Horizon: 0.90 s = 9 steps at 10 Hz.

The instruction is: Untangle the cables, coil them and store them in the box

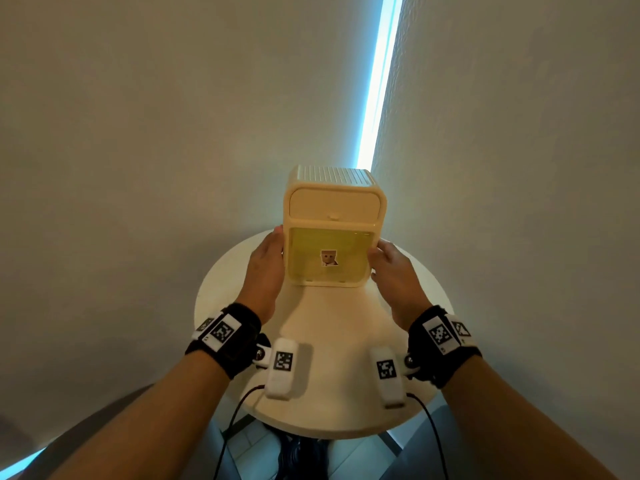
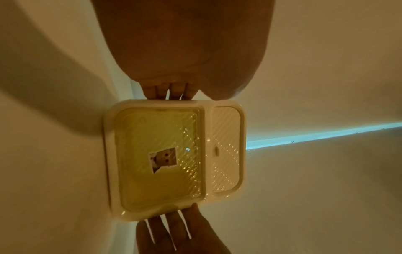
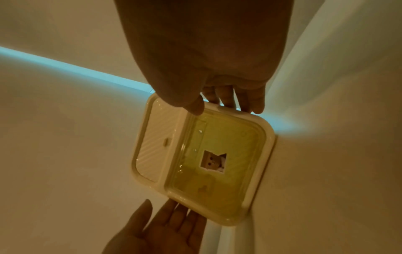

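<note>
While it stands on the round white table [image 1: 242,403], the cream plastic box with a translucent yellow door [image 1: 330,233] is pressed between both hands. The left hand [image 1: 265,268] lies flat on its left wall, the right hand [image 1: 393,271] on its right wall, fingers [image 2: 169,90] straight and close together.

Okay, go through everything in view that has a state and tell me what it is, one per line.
box: upright on the round table, held between both hands
yellow door: closed, sticker on its front
upper drawer: closed
left hand: open, fingers flat on the box's left side
right hand: open, fingers against the box's right side
cables: none visible
</note>
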Tool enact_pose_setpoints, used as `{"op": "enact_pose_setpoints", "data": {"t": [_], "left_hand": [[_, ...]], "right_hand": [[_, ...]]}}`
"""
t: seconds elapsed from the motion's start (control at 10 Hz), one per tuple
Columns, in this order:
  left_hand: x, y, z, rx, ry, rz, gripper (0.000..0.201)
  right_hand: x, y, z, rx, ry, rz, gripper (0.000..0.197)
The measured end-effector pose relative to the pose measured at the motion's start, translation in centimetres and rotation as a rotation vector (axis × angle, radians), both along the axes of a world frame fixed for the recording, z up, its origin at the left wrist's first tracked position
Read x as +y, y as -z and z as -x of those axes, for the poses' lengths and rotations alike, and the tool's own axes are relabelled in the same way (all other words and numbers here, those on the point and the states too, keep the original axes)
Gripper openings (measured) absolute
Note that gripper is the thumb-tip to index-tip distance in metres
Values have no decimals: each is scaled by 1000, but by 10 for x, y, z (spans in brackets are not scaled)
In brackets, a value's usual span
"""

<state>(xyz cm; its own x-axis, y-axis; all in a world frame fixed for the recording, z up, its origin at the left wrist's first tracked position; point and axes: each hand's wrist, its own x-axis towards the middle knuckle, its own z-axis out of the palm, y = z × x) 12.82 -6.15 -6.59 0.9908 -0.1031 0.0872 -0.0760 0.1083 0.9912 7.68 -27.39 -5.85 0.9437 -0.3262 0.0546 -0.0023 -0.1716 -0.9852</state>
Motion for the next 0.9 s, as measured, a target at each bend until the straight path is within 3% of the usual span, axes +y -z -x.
{"op": "enact_pose_setpoints", "data": {"t": [0.2,0.4,0.7,0.8,0.9], "left_hand": [[-16,-9,-20,87,-8,-23,64],[-28,-7,-51,111,-47,-26,70],[-32,-9,-76,111,-29,-54,65],[-17,-21,-67,103,-54,-15,50],[19,-15,-39,78,-106,114,27]], "right_hand": [[0,9,-20,53,21,132,39],[-7,-1,-45,87,17,147,30],[-16,-5,-58,117,0,105,43],[-19,-9,-47,147,44,119,65],[-32,-15,-28,64,148,172,55]]}}
